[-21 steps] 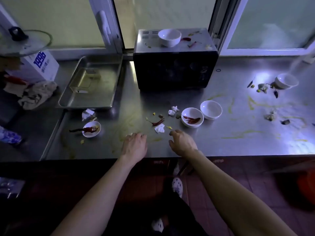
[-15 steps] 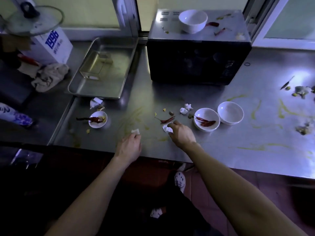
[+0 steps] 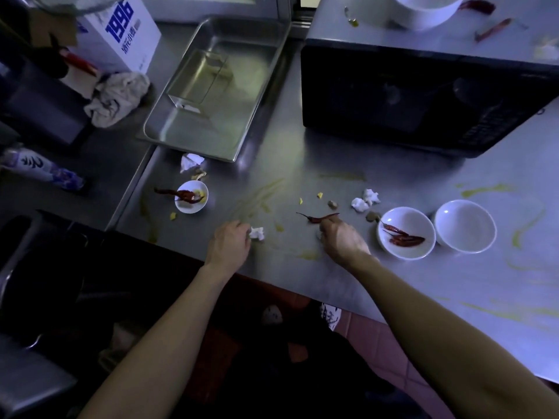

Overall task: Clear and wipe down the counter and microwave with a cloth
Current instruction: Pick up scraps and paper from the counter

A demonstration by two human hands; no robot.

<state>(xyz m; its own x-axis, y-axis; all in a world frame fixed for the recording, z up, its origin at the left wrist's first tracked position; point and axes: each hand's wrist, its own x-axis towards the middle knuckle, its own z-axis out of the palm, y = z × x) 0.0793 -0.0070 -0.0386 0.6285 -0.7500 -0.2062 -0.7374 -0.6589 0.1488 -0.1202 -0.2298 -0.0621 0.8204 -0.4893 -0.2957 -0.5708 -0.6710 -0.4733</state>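
Note:
The steel counter (image 3: pixel 423 282) is smeared with yellow streaks and strewn with scraps. My left hand (image 3: pixel 230 244) pinches a white crumpled tissue (image 3: pixel 257 233) near the front edge. My right hand (image 3: pixel 341 240) has its fingers curled over another white tissue scrap, just below a dried red chilli (image 3: pixel 319 218). The black microwave (image 3: pixel 423 95) stands at the back right, with a white bowl (image 3: pixel 423 10) and chillies on its top. A crumpled grey cloth (image 3: pixel 116 96) lies at the far left.
A steel tray (image 3: pixel 217 86) sits left of the microwave. A small dish (image 3: pixel 192 197) with chilli is at the left; a bowl of chillies (image 3: pixel 405 232) and an empty bowl (image 3: pixel 464 226) at the right. More tissue wads (image 3: pixel 364 201) and a white box (image 3: pixel 121 31) are around.
My head has moved closer and lower over the counter. Both hands have closed onto the tissue scraps; the right one has covered the scrap below the chilli.

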